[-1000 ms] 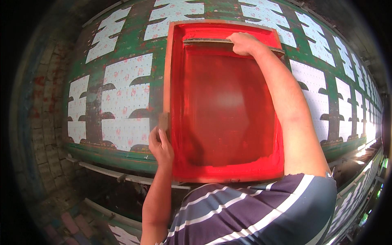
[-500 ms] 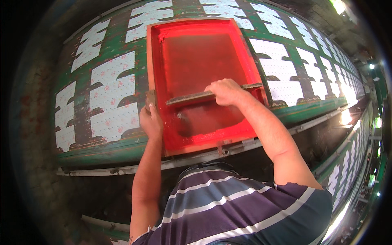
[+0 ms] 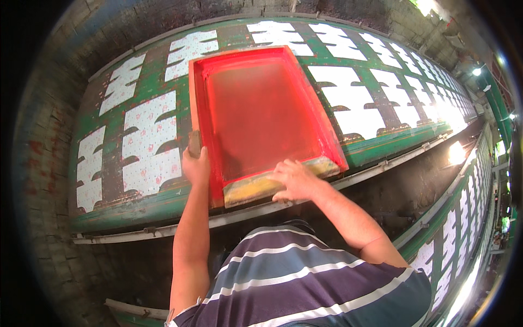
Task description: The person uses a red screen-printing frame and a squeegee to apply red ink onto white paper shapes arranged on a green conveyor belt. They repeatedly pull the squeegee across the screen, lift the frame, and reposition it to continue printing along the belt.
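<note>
A red-stained screen-printing frame (image 3: pixel 333 131) lies on the long green table, its mesh (image 3: pixel 261 109) coated with red ink. At its near end a wide squeegee (image 3: pixel 251 188) leans over, its yellowish flat face turned up. My right hand (image 3: pixel 298 181) grips the squeegee near its middle, fingers across the face and thumb on the near side. On the frame's left edge sticks out a small wooden block (image 3: pixel 194 143). Around that block my left hand (image 3: pixel 196 165) is closed. White cut fabric pieces with red print (image 3: pixel 151 144) lie left of the frame.
Paler white fabric pieces (image 3: pixel 348 103) run in rows along the green table (image 3: pixel 376 152) to the far right. A metal rail (image 3: pixel 136 236) follows its near edge. A second table with pieces (image 3: pixel 449 240) stands at the right. A block wall (image 3: pixel 348 13) rises behind.
My right hand has drawn the squeegee toward me to the frame's near end and tilted it, so its yellowish face shows. My left hand keeps hold of the block.
</note>
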Tool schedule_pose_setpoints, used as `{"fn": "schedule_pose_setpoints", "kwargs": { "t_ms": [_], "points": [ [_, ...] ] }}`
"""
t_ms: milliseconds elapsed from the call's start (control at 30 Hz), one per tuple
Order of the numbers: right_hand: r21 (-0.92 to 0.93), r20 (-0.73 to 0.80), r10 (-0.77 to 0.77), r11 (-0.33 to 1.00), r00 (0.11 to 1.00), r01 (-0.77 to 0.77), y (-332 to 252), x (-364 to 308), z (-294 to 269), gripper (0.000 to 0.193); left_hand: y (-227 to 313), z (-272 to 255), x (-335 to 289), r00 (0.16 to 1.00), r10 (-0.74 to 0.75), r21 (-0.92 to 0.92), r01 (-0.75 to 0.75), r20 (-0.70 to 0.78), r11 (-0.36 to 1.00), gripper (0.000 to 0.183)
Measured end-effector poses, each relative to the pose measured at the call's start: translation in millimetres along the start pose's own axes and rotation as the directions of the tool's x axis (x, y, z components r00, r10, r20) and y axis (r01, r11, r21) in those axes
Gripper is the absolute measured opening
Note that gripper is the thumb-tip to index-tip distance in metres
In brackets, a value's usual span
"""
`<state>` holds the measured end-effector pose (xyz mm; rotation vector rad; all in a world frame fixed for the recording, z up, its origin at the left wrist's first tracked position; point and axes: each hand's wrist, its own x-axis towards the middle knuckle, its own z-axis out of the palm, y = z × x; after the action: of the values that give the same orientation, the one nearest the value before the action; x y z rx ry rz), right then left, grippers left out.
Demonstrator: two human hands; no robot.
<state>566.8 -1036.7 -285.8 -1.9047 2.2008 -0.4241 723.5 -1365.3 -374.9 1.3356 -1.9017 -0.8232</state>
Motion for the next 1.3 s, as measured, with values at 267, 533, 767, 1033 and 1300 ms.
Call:
{"fn": "schedule_pose_setpoints", "kwargs": {
  "t_ms": [267, 533, 767, 1033, 1300],
  "points": [
    [0.224, -0.172, 0.031, 0.975, 0.985, 0.009, 50, -50, -21, 0.050, -5, 0, 2, 1.000, 0.008, -0.028, -0.009, -0.013, 1.000, 0.052],
    [0.232, -0.502, 0.410, 0.912, 0.762, -0.338, 162, -97, -36, 0.039, -6, 3, 8, 0.995, -0.098, 0.043, 0.098, -0.012, 0.994, 0.047],
    [0.385, -0.337, 0.610, 0.784, 0.717, -0.486, 199, -78, -19, 0.066, 3, 2, 9, 0.996, -0.066, 0.076, 0.070, -0.054, 0.995, 0.040],
    [0.363, -0.337, 0.680, 0.732, 0.652, -0.576, 197, -60, -15, 0.064, -9, 2, 9, 0.993, -0.112, -0.114, 0.115, 0.031, 0.987, 0.032],
    [0.408, -0.411, 0.640, 0.766, 0.649, -0.496, 186, -53, -43, 0.052, 0, -4, 8, 0.986, -0.155, -0.103, 0.161, 0.066, 0.982, 0.025]
  ]
}}
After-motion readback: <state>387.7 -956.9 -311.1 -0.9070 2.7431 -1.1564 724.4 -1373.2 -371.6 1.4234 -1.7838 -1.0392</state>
